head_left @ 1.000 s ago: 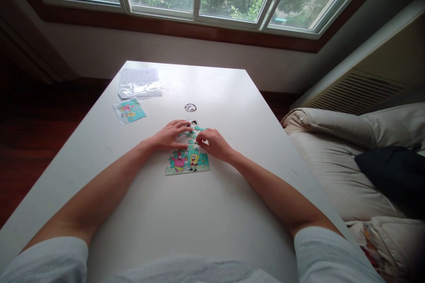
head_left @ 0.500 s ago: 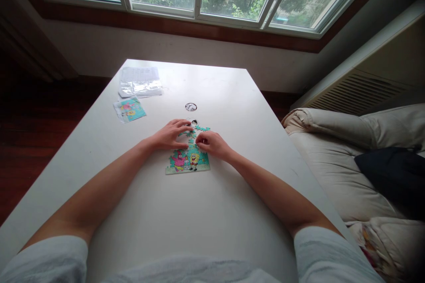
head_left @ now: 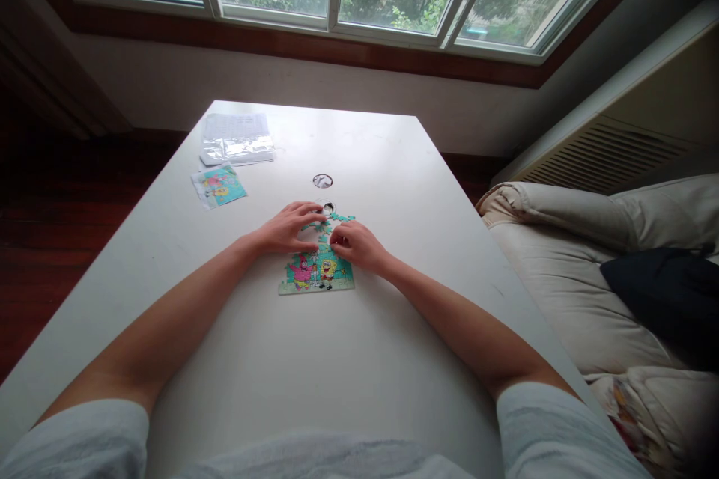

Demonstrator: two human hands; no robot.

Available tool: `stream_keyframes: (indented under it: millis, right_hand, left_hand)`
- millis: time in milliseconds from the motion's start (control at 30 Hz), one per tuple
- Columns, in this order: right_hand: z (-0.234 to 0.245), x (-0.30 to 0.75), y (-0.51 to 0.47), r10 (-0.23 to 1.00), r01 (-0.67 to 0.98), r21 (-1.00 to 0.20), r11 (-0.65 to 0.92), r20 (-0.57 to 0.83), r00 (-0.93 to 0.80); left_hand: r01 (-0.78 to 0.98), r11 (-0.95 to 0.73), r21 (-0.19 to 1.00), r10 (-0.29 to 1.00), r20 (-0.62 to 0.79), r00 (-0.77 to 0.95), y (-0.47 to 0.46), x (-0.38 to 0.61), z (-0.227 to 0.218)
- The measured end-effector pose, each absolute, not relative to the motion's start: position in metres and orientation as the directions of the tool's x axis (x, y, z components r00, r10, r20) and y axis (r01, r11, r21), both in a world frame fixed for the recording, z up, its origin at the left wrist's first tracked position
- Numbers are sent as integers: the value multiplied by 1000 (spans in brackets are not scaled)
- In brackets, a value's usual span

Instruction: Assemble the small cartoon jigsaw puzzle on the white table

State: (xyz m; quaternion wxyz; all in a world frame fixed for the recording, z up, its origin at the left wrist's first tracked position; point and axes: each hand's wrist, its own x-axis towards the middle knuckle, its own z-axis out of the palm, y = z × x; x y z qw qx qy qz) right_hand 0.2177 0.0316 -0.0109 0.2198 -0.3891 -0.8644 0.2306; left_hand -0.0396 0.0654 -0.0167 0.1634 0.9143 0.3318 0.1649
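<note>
A partly joined jigsaw puzzle (head_left: 317,277) lies flat on the white table, showing a pink and a yellow cartoon figure on teal. My left hand (head_left: 287,228) rests at its upper left, fingers spread, the thumb along the puzzle's ragged top edge. At the upper right edge my right hand (head_left: 359,245) is closed in a pinch, and what its fingertips hold is hidden. Loose teal puzzle pieces (head_left: 341,217) lie beyond the puzzle, between and past the hands. Some of them are partly covered by my left fingers.
A small picture sheet (head_left: 221,185) of the same cartoon lies at the table's left, below a clear plastic packet (head_left: 237,138) with papers. Two round fittings, one a table hole (head_left: 323,181), sit past my hands. A cushioned sofa (head_left: 539,269) stands along the right side.
My right hand and the puzzle have shifted very slightly left. My left hand has stayed in place with its fingers spread.
</note>
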Motion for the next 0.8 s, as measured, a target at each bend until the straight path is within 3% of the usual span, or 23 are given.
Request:
stream_keyframes:
  millis: [800]
  right_hand:
    - [-6,219,32,719,561,-492,665,221,-659]
  left_hand:
    - [554,-723,412,663,191,723,63,-40,-13]
